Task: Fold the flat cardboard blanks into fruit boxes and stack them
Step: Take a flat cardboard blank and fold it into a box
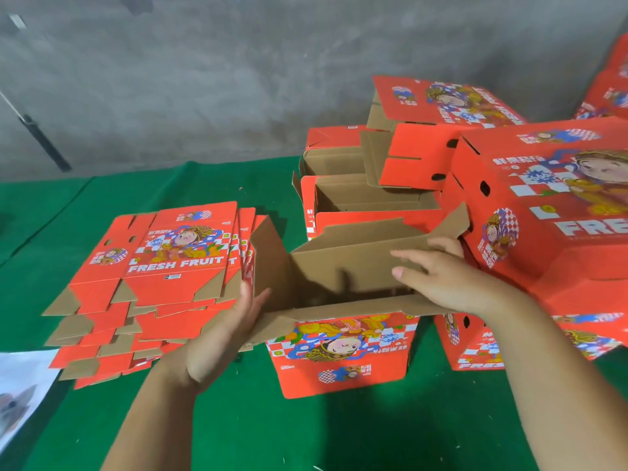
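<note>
I'm reading "FRESH FRUIT" on top flat blank | "FRE" showing on folded box at table's right edge.

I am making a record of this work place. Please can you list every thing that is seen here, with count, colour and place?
half-folded box: one, red, brown inside, centre front.
flat blanks: one pile, red, on the left.
folded boxes: several, red, right and behind, heaped.
green cloth: one, covers the table.
wall: grey, behind.
white sheet: one, far left edge.
left hand: fingers straight against the box's left flap.
right hand: fingers flat on an inner flap.
</note>
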{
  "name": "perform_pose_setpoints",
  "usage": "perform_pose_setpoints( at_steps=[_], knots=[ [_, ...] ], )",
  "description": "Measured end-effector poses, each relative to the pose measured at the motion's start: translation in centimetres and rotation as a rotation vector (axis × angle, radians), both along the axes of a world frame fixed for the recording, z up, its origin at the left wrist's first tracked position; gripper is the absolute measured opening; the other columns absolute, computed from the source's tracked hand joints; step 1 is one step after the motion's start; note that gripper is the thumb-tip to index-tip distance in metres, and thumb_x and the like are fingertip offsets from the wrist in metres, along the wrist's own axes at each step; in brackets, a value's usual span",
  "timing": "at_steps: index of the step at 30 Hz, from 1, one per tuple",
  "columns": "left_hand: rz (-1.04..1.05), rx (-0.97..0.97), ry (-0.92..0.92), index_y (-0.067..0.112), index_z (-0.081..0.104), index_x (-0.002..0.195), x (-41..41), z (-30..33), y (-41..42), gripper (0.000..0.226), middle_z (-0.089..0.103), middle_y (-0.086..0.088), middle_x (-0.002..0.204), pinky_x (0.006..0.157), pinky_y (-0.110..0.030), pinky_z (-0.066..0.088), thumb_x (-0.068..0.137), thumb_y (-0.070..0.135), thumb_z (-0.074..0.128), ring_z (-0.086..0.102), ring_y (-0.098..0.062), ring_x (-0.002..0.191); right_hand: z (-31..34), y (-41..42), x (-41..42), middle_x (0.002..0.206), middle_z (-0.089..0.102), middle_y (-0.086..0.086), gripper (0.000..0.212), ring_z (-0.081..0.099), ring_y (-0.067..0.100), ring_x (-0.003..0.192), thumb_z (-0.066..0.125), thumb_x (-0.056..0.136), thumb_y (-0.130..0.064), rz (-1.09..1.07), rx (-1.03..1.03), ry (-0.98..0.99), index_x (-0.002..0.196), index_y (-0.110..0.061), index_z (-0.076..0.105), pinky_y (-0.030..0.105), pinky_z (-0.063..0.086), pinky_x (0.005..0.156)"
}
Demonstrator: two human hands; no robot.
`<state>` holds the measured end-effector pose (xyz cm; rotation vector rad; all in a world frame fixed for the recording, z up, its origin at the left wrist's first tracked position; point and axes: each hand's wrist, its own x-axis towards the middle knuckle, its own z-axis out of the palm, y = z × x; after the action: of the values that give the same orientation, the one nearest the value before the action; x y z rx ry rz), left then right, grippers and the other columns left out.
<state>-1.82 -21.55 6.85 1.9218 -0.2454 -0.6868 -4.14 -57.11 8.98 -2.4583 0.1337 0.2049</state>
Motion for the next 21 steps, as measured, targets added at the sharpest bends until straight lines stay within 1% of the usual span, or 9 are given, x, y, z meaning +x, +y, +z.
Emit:
perform_pose_setpoints(
  at_steps=[2,4,6,10,13,15,17,19,21],
  knots=[
    [0.025,-0.032,-0.112,0.006,0.018,0.16,-0.3,-1.0,0.6,0.066,0.02,-0.016,0.168,0.111,-0.029,0.026,0.109,0.04,0.041,0.019,-0.032,0.155,-0.6,-0.8,-0.8,0.149,0.043,-0.008,0.035,0.016,-0.007,0.141,0.047,0.105,-0.042,-0.036,0.096,-0.081,0.136,-0.037,0.063,0.019,0.028,0.105],
    [0.208,-0.099,0.038,0.022,0.036,0.158,0.8,-1.5,0.2,0.084,0.034,-0.009,0.164,0.124,-0.037,0.015,0.096,0.078,0.026,0.026,-0.026,0.153,-1.4,-1.0,-1.5,0.128,0.064,-0.018,0.035,0.021,-0.002,0.144,0.039,0.109,-0.033,-0.004,0.086,-0.166,0.128,-0.031,0.069,0.017,0.021,0.107],
    [0.298,-0.141,0.123,0.037,0.058,0.144,1.0,-1.3,-0.3,0.111,0.048,0.001,0.156,0.127,-0.052,0.004,0.071,0.103,0.006,0.028,-0.02,0.151,-2.4,-1.5,-2.6,0.132,0.057,-0.02,0.037,0.03,0.003,0.144,0.038,0.11,-0.018,-0.015,0.148,-0.218,0.117,-0.03,0.072,0.016,0.02,0.112],
    [0.363,-0.129,0.01,0.034,0.067,0.134,1.5,-1.7,-0.6,0.112,0.065,0.001,0.14,0.121,-0.046,0.02,0.079,0.093,-0.01,0.046,-0.024,0.141,-4.3,-2.1,-4.5,0.124,0.04,-0.049,0.033,0.018,-0.01,0.145,0.041,0.091,-0.03,0.018,0.179,-0.263,0.077,-0.044,0.067,0.015,0.02,0.107],
    [0.553,-0.047,0.021,0.034,0.058,0.143,1.4,-2.2,-1.0,0.106,0.058,0.001,0.143,0.121,-0.048,0.03,0.078,0.098,0.005,0.048,-0.025,0.138,-5.2,-1.1,-4.5,0.107,0.056,-0.039,0.035,0.021,-0.001,0.144,0.033,0.095,-0.067,-0.075,0.11,-0.37,0.081,-0.059,0.065,0.03,0.021,0.112],
    [0.478,0.023,-0.136,0.038,0.063,0.132,0.7,-2.7,-1.3,0.101,0.06,0.006,0.135,0.119,-0.046,0.031,0.074,0.101,0.01,0.051,-0.021,0.132,-5.8,0.2,-4.1,0.111,0.064,-0.025,0.069,0.027,0.011,0.135,0.02,0.092,-0.083,-0.157,-0.014,-0.443,0.103,-0.042,0.074,0.029,0.021,0.111],
    [0.441,0.07,-0.278,0.021,0.072,0.113,0.4,-2.8,-1.8,0.09,0.068,-0.005,0.124,0.112,-0.048,0.04,0.087,0.09,0.021,0.06,-0.026,0.121,-5.9,1.3,-3.8,0.106,0.065,-0.011,0.087,0.029,0.015,0.129,0.018,0.089,-0.087,-0.24,-0.075,-0.46,0.111,-0.025,0.075,0.027,0.025,0.108],
    [0.468,0.2,-0.425,0.013,0.069,0.083,0.4,-2.7,-2.2,0.072,0.068,-0.01,0.099,0.096,-0.046,0.047,0.094,0.075,0.034,0.065,-0.028,0.096,-5.7,2.0,-3.7,0.096,0.063,-0.009,0.072,0.033,0.018,0.125,0.032,0.089,-0.082,-0.363,-0.056,-0.461,0.106,-0.024,0.07,0.038,0.038,0.107],
    [0.455,0.408,-0.519,0.019,0.067,0.071,0.3,-2.6,-1.9,0.06,0.061,-0.004,0.087,0.088,-0.043,0.043,0.093,0.068,0.042,0.06,-0.026,0.084,-5.3,2.9,-3.9,0.091,0.06,-0.01,0.059,0.034,0.02,0.12,0.055,0.087,-0.069,-0.449,-0.003,-0.457,0.13,-0.028,0.054,0.044,0.043,0.101]
  ],
)
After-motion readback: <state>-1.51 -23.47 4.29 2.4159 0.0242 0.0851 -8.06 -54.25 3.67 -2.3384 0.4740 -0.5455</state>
